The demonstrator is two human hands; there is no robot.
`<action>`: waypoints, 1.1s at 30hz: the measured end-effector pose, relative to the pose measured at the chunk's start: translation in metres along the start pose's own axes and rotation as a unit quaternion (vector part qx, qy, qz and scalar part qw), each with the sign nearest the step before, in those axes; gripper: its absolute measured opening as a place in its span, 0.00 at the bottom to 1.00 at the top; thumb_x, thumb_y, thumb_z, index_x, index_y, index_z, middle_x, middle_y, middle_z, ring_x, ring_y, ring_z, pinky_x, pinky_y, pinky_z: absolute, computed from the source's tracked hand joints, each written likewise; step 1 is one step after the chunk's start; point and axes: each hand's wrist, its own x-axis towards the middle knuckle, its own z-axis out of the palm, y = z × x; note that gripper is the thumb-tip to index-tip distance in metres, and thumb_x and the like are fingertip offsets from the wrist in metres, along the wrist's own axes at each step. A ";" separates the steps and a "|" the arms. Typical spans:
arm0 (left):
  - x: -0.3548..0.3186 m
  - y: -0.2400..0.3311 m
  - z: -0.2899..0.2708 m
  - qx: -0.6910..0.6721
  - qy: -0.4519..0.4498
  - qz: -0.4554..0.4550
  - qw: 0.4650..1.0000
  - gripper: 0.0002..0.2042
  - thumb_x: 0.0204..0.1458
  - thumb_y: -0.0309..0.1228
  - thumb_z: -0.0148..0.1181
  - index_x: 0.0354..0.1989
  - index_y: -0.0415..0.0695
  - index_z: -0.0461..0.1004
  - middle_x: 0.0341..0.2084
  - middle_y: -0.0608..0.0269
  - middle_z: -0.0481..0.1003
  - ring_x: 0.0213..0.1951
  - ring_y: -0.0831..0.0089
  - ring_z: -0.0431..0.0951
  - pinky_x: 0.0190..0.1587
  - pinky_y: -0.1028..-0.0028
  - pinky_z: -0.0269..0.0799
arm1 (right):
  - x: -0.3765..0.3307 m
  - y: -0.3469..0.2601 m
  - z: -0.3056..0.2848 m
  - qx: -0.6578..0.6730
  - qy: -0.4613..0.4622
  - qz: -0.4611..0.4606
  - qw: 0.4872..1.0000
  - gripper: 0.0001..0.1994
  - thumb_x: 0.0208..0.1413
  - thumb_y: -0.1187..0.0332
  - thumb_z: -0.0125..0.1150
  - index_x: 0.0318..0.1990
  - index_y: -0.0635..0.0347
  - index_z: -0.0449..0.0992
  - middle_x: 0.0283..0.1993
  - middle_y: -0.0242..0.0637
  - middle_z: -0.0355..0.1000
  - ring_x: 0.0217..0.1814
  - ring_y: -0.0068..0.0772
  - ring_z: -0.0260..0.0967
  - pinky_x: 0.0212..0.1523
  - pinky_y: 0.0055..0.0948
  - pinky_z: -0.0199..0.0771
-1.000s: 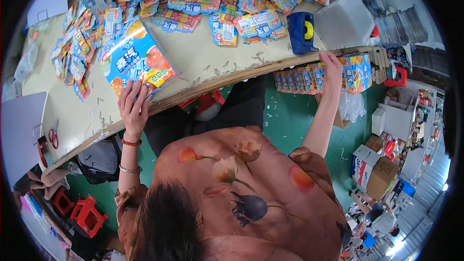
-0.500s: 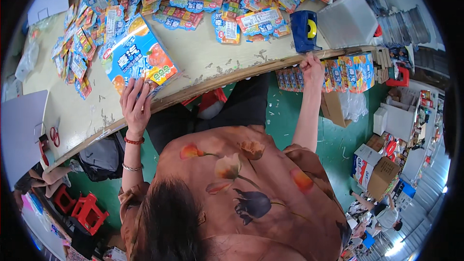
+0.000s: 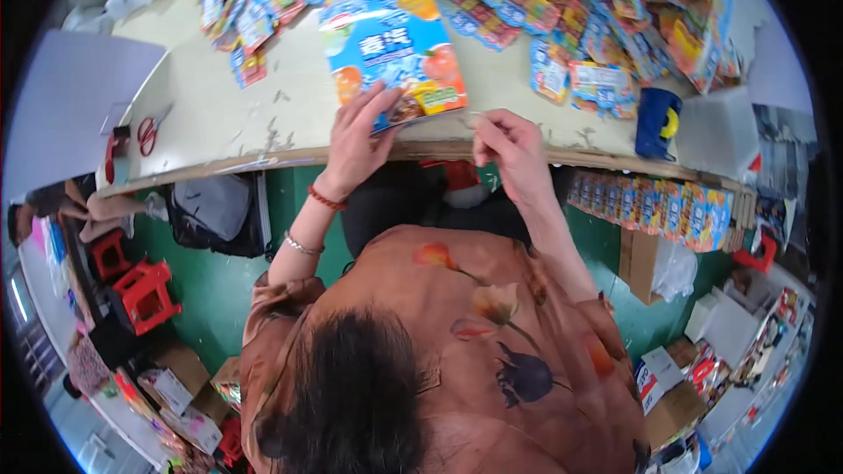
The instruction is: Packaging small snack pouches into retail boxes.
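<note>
Head view: I see the big blue snack bag point(image 3: 393, 53) lying at the table's near edge point(image 3: 263, 158), bare tabletop to its left, a heap of small packets point(image 3: 562, 9) beyond and right. My left hand point(image 3: 356, 145) presses spread fingers on the bag's lower corner. My right hand point(image 3: 509, 147), just right of the bag at the edge, pinches something too thin to identify.

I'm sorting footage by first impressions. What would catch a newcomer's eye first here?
First, the heap of small colourful packets across the far side of the pale table. Then the big blue bag at the near edge, with the left hand resting on it and the right hand beside it. Red-handled scissors lie at the left.
</note>
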 end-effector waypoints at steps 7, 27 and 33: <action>-0.009 -0.018 0.011 -0.066 0.107 0.121 0.985 0.31 0.39 0.20 0.67 0.56 0.53 0.68 0.57 0.50 0.66 0.57 0.56 0.68 0.56 0.60 0.66 | 0.025 0.040 0.055 -0.020 0.028 0.070 0.997 0.08 0.56 0.67 0.60 0.32 0.64 0.75 0.21 0.32 0.71 0.17 0.20 0.69 0.19 0.16 0.67; 0.008 0.007 0.000 0.101 0.008 0.083 0.991 0.20 0.43 0.33 0.68 0.48 0.50 0.76 0.51 0.60 0.72 0.54 0.60 0.72 0.53 0.64 0.64 | 0.029 0.085 0.045 -0.035 0.050 -0.009 0.998 0.07 0.59 0.73 0.56 0.36 0.69 0.79 0.32 0.32 0.77 0.33 0.17 0.72 0.35 0.20 0.75; 0.008 0.007 0.003 0.137 0.032 0.090 0.986 0.15 0.43 0.32 0.69 0.42 0.50 0.78 0.46 0.63 0.75 0.51 0.62 0.74 0.48 0.67 0.64 | 0.015 0.064 0.035 0.169 -0.044 0.179 0.968 0.15 0.60 0.71 0.56 0.52 0.67 0.71 0.35 0.38 0.75 0.31 0.26 0.74 0.36 0.22 0.75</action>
